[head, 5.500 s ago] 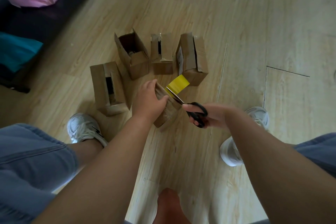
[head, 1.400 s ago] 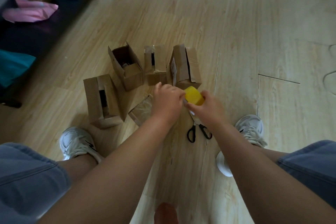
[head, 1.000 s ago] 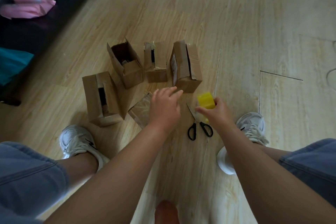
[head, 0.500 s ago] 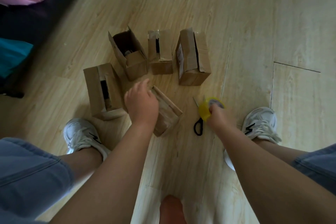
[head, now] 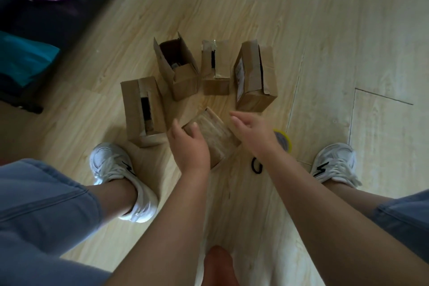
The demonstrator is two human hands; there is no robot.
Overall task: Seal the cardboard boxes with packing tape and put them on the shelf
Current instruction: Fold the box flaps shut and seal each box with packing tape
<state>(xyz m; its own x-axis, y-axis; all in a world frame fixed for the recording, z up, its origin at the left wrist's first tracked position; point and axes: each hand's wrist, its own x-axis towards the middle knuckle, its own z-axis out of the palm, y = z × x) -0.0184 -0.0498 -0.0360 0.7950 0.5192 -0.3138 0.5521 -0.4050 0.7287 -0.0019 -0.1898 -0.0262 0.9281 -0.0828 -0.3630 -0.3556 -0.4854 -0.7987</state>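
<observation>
1. A person crouches over a wooden floor (head: 325,30), both bare forearms reaching forward and down. The left hand (head: 188,146) holds the near-left end of a taped box (head: 214,133), thumb on its top face and fingers down its side.
2. The right hand (head: 253,134) is open, fingers straight and pointing far-left. It hangs over the box's right edge; whether it touches cannot be told.
3. The taped box lies between the hands, its long axis running diagonally from far-left to near-right.
4. A yellow tape roll (head: 285,140) and black scissors (head: 256,166) lie just right of it, both partly hidden by the right arm.
5. Just beyond, other cardboard boxes stand in an arc, from the left-end box (head: 144,109) to the right-end box (head: 255,76). White shoes (head: 116,169) flank the work; bare floor stretches far and right.
</observation>
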